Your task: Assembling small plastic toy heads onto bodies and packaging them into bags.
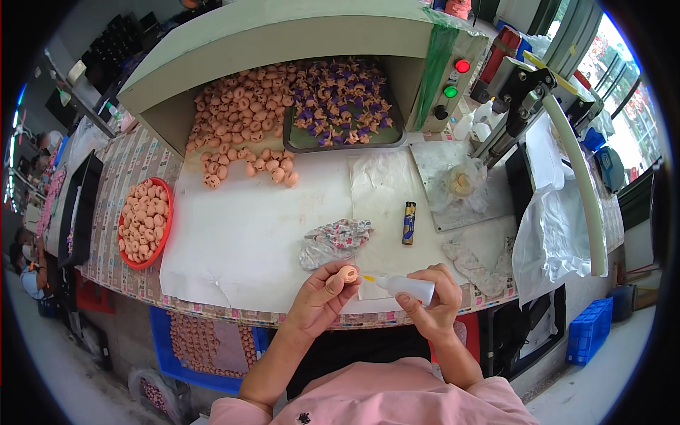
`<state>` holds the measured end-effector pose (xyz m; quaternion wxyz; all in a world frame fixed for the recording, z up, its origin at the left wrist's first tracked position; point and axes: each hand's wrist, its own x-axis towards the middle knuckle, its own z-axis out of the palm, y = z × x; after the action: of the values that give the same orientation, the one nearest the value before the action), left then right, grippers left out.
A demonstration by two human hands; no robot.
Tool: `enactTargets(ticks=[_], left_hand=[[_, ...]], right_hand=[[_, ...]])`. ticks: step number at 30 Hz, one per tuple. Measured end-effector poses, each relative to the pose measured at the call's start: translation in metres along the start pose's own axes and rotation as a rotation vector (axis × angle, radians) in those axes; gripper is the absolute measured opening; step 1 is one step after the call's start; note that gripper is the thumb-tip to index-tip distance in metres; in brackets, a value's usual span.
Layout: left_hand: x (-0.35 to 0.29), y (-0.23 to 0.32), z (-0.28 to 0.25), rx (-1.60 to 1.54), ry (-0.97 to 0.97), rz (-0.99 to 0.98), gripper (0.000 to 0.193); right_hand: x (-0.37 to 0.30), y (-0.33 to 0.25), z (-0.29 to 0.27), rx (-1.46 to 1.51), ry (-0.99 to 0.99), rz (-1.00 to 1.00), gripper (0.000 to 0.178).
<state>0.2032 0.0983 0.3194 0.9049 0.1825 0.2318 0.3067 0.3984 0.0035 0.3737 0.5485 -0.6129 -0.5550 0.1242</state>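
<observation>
My left hand (319, 300) is closed on a small peach-coloured doll head (348, 274), held between thumb and fingers with a dark opening showing. In my right hand (438, 303) is a white squeeze bottle (409, 287), gripped and tilted on its side. Its yellow nozzle tip (370, 279) points left at the doll head, close beside it; whether they touch I cannot tell. Just beyond my hands lies a crumpled floral cloth (336, 241). A dark lighter-shaped object (409, 224) rests on the white sheet (248, 241) that covers the table.
Doll heads (244, 106) are heaped under a beige hooded machine (297, 35), beside a dark tray (347, 149) of small purple and peach figures. A red basket (167, 230) of heads stands left. At right are a metal press (506, 120) and a plastic bag (549, 227).
</observation>
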Motion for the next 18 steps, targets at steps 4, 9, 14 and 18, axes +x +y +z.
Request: enactTargets(ticks=[4, 9, 14, 18], left_hand=[[0.0022, -0.0031, -0.0005, 0.0, -0.014, 0.042, 0.036], [0.003, -0.0044, -0.0025, -0.021, -0.014, 0.017, 0.036], [0.0045, -0.0044, -0.0013, -0.029, -0.012, 0.001, 0.036], [0.0052, -0.0059, -0.0012, -0.027, -0.005, 0.0, 0.036]], right_hand=[[0.0005, -0.002, -0.0021, 0.006, 0.003, -0.002, 0.028], [-0.0002, 0.0007, -0.0014, 0.009, -0.023, -0.008, 0.027], [0.0009, 0.0024, -0.003, 0.001, -0.019, 0.001, 0.026], [-0.0013, 0.0071, -0.0027, 0.016, 0.012, 0.033, 0.027]])
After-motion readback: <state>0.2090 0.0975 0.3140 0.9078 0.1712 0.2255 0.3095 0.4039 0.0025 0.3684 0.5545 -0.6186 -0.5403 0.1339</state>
